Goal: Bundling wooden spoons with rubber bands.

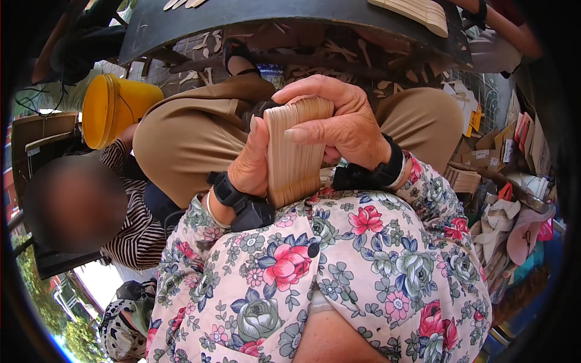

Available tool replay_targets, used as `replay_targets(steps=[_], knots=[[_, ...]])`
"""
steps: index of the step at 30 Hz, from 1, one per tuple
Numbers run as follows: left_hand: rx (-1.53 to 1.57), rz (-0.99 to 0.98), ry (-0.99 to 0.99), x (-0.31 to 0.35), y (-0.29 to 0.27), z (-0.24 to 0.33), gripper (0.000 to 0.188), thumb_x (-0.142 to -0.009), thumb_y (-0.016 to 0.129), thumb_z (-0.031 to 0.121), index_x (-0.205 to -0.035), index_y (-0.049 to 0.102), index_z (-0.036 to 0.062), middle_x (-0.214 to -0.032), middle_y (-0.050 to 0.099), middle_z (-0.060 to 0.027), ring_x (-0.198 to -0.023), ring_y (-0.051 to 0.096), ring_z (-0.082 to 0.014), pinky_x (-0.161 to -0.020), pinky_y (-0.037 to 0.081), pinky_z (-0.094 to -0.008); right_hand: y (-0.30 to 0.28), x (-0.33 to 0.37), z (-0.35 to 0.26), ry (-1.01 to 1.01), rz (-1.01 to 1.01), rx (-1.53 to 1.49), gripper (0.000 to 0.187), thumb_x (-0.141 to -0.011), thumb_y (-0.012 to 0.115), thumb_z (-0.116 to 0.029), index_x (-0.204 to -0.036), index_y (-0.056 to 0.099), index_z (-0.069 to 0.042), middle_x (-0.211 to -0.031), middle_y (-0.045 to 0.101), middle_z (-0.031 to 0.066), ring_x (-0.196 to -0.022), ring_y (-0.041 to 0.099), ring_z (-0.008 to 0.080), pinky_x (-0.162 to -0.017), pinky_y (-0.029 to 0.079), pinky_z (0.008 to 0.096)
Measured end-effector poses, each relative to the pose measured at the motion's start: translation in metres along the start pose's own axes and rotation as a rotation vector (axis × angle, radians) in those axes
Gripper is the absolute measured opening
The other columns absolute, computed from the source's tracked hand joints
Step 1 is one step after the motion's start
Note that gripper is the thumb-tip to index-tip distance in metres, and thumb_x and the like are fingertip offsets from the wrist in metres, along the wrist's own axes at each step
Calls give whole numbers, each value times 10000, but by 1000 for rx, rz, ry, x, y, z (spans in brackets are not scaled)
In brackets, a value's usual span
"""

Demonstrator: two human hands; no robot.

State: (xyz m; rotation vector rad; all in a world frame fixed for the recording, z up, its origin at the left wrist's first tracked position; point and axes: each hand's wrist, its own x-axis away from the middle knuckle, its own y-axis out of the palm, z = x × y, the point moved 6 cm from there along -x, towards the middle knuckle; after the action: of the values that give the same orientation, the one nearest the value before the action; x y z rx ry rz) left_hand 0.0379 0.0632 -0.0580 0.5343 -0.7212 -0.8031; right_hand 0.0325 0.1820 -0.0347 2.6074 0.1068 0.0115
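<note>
Upright in front of my chest is a thick bundle of flat wooden sticks (295, 148), pale and packed face to face. A thin yellowish band seems to cross its lower end. My left hand (251, 158) is closed along its left side, thumb pointing up; the other fingers are hidden behind the bundle. From the right, my right hand (348, 121) grips the upper part, its thumb on the near face and its forefinger curved over the top. Both wrists wear black straps with dark devices.
A dark table (254, 15) stands ahead, bearing a stack of wooden spoon-shaped pieces (417, 13). Loose wooden pieces litter the floor beneath. On the left are a yellow bucket (109, 112) and a person in a striped top (136, 242). Cardboard boxes (484, 151) and cloths lie right.
</note>
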Motion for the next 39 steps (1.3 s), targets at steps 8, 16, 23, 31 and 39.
replay_targets(steps=[8,16,23,31,39], knots=[[-7,-7,0,1,-8,-1,938,-793,486,755,-1385,367,37,-1205,564,-158,-1066,598,-259,-914,494,-383,0,1,2,190,-34,-29,269,-787,749,-110,-1011,633,-17,-769,617,9,-469,446,5,-390,339,153],[170,-145,15,-3,9,0,922,-795,621,654,-1357,380,-35,-1151,565,-179,-1072,592,-254,-927,494,-362,-5,5,6,204,-29,-41,276,-787,756,-135,-1004,615,-39,-774,607,-19,-536,473,1,-426,346,142],[106,-209,72,-7,8,-2,916,-791,614,659,-1357,386,-24,-1158,584,-186,-1035,622,-260,-927,500,-358,-6,7,7,169,-8,-30,284,-774,740,-129,-999,601,-26,-832,637,24,-624,538,29,-507,424,160],[83,-166,40,-5,3,-1,858,-805,630,626,-1313,438,-38,-1143,597,-181,-1030,624,-248,-925,494,-339,-3,2,4,110,-26,-35,291,-778,717,-141,-994,585,3,-1011,682,172,-742,624,105,-612,506,210],[5,-155,131,-4,3,3,794,-851,574,617,-1279,477,-45,-1111,620,-172,-1007,631,-238,-915,494,-347,-4,1,11,97,-46,-47,281,-783,718,-128,-998,588,-4,-1012,683,157,-634,573,60,-509,449,175]])
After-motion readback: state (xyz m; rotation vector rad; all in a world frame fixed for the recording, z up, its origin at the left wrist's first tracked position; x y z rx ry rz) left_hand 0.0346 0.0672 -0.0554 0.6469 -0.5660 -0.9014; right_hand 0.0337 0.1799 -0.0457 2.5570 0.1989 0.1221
